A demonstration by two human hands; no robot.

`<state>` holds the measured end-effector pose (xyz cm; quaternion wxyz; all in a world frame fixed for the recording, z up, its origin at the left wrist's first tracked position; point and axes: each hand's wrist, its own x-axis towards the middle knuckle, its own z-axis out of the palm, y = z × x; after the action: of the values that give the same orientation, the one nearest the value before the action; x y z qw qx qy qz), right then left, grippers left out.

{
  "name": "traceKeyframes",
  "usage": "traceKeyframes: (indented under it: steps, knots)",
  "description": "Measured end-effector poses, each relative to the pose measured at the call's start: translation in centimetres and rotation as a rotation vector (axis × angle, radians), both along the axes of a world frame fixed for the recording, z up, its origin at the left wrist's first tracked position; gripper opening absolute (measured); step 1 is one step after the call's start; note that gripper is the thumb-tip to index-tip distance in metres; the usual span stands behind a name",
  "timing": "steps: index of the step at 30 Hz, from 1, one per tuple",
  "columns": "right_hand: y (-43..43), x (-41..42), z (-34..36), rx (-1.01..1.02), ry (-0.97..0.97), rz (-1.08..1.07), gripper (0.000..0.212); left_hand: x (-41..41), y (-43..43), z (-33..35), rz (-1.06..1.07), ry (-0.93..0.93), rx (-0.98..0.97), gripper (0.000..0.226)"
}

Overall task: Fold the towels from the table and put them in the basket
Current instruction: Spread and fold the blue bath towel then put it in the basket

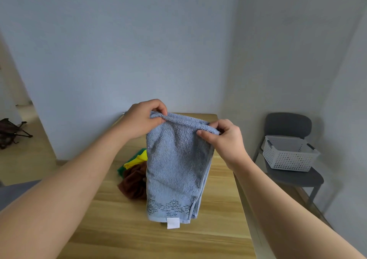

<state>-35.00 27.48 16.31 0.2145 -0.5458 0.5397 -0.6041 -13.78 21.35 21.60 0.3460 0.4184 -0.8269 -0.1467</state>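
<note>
Tabletop [119,219] of pale wood, blue towel [174,169] hanging doubled over its middle, white label [173,223] at the lower hem, writing not readable, left hand [141,119] and right hand [224,139] pinching the top corners, brown towel [133,183], yellow towel [137,159] and green towel [121,169] heaped behind, white basket [288,159] on grey chair [288,123] beyond the right edge.

Head-worn view, forward-down, close over table [218,189]

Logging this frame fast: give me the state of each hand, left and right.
Left hand: closed, pinching the top left corner of the hanging blue terry towel.
Right hand: closed, pinching that towel's top right corner.
</note>
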Motion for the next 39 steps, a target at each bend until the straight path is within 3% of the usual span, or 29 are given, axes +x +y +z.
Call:
traceKeyframes:
  steps: [3,10,12,16,18,28,33,39]
  knots:
    - [0.2,0.2,0.4,-0.016,-0.164,0.046,0.028,0.3,0.3,0.1,0.023,0.001,0.006,0.024]
    - [0.6,0.8,0.9,-0.022,-0.232,0.000,0.024,1.2,0.6,-0.2,0.146,0.001,0.114,0.021]
    - [0.8,0.8,0.9,0.028,-0.244,0.046,0.013,1.4,1.0,-0.4,0.128,0.111,0.206,0.015]
    - [0.9,1.0,0.7,0.034,-0.421,0.188,0.019,1.3,1.9,-1.4,-0.082,0.656,0.562,0.014]
    - [0.8,1.2,0.3,0.085,-0.366,0.173,0.020,1.1,1.8,-2.5,-0.078,0.636,0.633,0.013]
    - [-1.6,0.8,-0.5,0.073,-0.201,-0.119,0.010,-1.9,-1.3,-3.5,0.115,0.372,0.313,0.021]
    - [-1.4,0.1,2.0,-0.066,-0.289,-0.097,0.022,-2.1,-1.1,-0.7,0.054,0.467,0.211,0.012]
    - [1.9,-0.4,1.3,-0.044,-0.385,0.052,0.021,-0.7,2.4,-1.9,-0.074,0.563,0.327,0.018]
